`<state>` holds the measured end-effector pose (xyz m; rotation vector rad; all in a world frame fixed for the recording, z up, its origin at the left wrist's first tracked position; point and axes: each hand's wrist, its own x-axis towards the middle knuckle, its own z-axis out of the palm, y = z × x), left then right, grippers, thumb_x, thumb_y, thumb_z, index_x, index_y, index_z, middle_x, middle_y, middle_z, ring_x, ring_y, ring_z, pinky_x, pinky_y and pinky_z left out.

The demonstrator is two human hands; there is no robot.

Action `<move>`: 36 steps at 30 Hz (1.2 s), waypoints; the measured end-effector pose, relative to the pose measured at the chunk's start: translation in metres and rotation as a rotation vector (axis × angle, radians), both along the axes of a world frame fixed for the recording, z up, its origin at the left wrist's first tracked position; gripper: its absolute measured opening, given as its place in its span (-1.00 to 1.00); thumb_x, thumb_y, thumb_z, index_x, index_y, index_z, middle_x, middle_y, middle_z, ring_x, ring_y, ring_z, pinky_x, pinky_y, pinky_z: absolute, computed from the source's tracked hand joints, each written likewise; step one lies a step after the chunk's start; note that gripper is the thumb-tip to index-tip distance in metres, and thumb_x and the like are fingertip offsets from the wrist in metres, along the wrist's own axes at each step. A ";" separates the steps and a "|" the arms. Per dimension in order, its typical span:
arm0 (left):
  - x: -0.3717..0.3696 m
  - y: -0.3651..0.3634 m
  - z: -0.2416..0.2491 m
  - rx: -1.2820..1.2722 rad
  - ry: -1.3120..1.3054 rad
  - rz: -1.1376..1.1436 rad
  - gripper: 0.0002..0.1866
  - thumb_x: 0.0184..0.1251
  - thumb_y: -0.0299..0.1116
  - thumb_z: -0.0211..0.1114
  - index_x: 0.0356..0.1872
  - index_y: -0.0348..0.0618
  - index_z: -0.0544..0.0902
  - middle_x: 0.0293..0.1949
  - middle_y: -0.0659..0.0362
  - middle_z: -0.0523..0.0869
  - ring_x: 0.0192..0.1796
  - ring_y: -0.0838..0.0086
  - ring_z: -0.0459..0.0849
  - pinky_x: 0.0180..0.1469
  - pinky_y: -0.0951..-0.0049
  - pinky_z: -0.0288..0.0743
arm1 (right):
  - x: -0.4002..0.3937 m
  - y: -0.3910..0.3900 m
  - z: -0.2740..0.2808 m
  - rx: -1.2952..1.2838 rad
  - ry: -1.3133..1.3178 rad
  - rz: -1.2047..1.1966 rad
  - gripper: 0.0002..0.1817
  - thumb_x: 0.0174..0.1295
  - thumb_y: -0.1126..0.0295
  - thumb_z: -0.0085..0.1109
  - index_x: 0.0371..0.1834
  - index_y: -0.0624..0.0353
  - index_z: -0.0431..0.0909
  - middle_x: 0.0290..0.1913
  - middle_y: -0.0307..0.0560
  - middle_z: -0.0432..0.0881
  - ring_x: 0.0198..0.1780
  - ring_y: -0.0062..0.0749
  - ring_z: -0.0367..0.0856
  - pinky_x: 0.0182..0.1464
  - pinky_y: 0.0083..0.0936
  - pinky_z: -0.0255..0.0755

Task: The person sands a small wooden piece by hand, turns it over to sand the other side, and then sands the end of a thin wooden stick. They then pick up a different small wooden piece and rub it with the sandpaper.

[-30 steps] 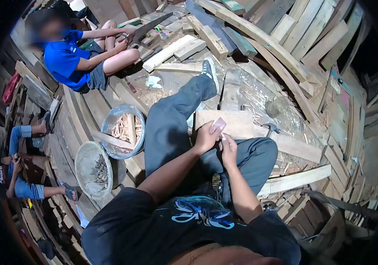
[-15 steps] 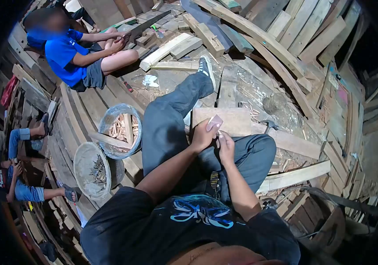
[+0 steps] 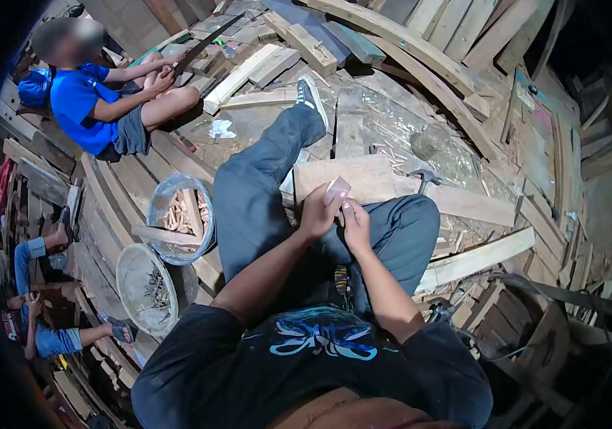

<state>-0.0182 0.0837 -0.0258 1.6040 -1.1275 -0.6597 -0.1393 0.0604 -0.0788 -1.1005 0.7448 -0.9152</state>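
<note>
Above my crossed legs, both hands are close together. My left hand (image 3: 318, 213) is closed on a small, flat pinkish piece (image 3: 337, 190) that looks like folded paper. Beside it, my right hand (image 3: 354, 223) has its fingers pinched together near the lower edge of that piece; whatever is between them is too small to make out. A wide board (image 3: 384, 179) lies just beyond my hands, and a hammer (image 3: 424, 174) rests on the wood to their right.
A blue-rimmed bucket (image 3: 213, 227) holds short wooden pegs and sticks. Nearer me, a pale bucket (image 3: 128, 293) holds dark nail-like pieces. At the upper left a seated person (image 3: 77, 107) holds a saw (image 3: 202, 44). Long curved beams (image 3: 409, 51) lie at the upper right.
The view has shifted, so the surroundings sit slightly further left. Both hands remain together at the pinkish piece, which is tilted a little differently. The seated person's head has turned.
</note>
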 end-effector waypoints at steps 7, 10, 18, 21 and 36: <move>-0.002 -0.001 -0.006 0.060 0.096 0.024 -0.82 0.33 -0.40 0.30 -0.37 -0.28 0.53 -0.54 0.18 0.59 -0.45 0.62 0.54 -0.42 0.48 0.38 | 0.005 0.001 -0.001 -0.048 0.005 -0.029 -0.75 0.51 0.38 -0.07 -0.01 0.31 0.57 -0.41 -0.37 0.48 -0.47 -0.75 0.29 -0.43 -0.69 0.21; 0.005 -0.002 -0.013 0.113 0.047 0.010 -0.83 0.36 -0.39 0.28 -0.35 -0.27 0.53 -0.54 0.22 0.57 -0.45 0.65 0.50 -0.41 0.51 0.37 | 0.003 0.002 0.000 -0.005 -0.019 -0.011 -0.75 0.50 0.38 -0.07 -0.01 0.31 0.57 -0.42 -0.36 0.48 -0.47 -0.74 0.29 -0.43 -0.69 0.21; 0.005 -0.005 -0.023 0.051 0.228 -0.076 -0.84 0.34 -0.37 0.30 -0.36 -0.25 0.58 -0.55 0.28 0.57 -0.47 0.72 0.47 -0.45 0.57 0.33 | -0.002 -0.003 -0.005 -0.066 0.040 0.038 -0.75 0.49 0.39 -0.06 0.00 0.32 0.56 -0.30 -0.31 0.56 -0.33 -0.72 0.40 -0.27 -0.70 0.31; 0.013 -0.011 -0.018 0.072 0.055 0.042 -0.82 0.30 -0.36 0.31 -0.34 -0.27 0.58 -0.55 0.16 0.63 -0.51 0.57 0.57 -0.44 0.44 0.42 | -0.002 0.001 -0.005 -0.016 0.032 0.004 -0.76 0.49 0.42 -0.05 0.01 0.32 0.56 -0.33 -0.35 0.53 -0.37 -0.74 0.36 -0.32 -0.73 0.27; 0.007 -0.008 -0.017 0.060 -0.072 0.073 -0.68 0.30 -0.23 0.30 -0.37 -0.34 0.53 -0.54 -0.15 0.59 -0.48 0.09 0.62 -0.37 0.20 0.45 | -0.003 0.003 0.007 -0.092 0.171 -0.027 -0.75 0.48 0.42 -0.05 0.02 0.35 0.58 -0.32 -0.23 0.60 -0.31 -0.62 0.47 -0.20 -0.61 0.39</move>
